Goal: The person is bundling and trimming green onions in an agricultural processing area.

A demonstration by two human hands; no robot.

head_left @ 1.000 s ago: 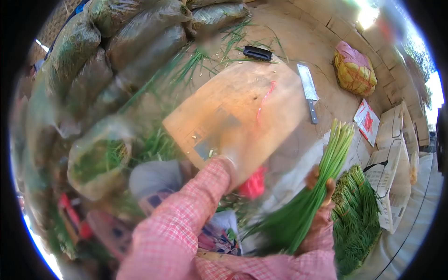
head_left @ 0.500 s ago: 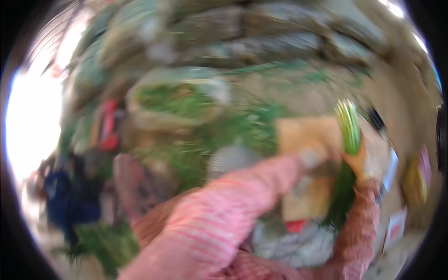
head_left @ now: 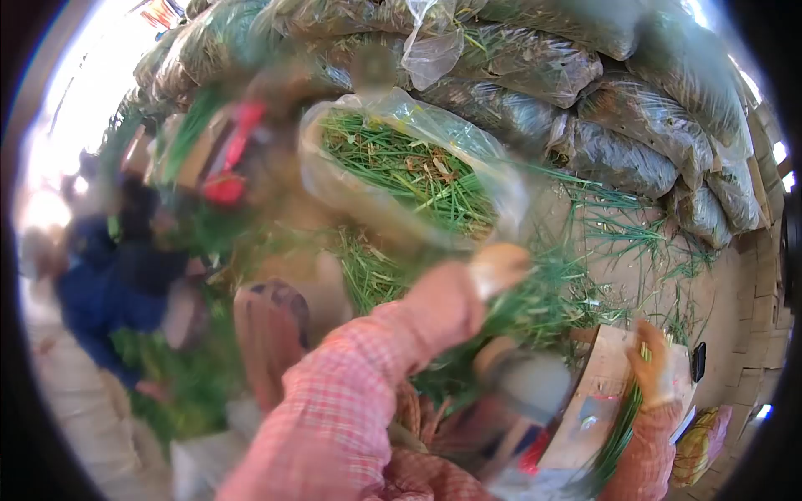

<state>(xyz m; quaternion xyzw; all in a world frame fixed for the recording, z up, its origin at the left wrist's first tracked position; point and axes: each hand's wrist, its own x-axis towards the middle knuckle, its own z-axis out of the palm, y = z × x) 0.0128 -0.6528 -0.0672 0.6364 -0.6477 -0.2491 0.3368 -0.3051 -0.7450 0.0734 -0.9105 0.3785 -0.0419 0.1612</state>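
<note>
Green stalks (head_left: pixel 622 430) gripped in right hand (head_left: pixel 653 367) over wooden board (head_left: pixel 597 401), left hand (head_left: pixel 499 267) blurred, grip unclear

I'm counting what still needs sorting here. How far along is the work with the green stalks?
Done: many filled plastic sacks are stacked at the back. In hand: the right hand grips a bunch of green stalks over the wooden board, while the left hand reaches toward the open bag of greens. Left: that open bag looks full, and loose stalks litter the floor.
</note>
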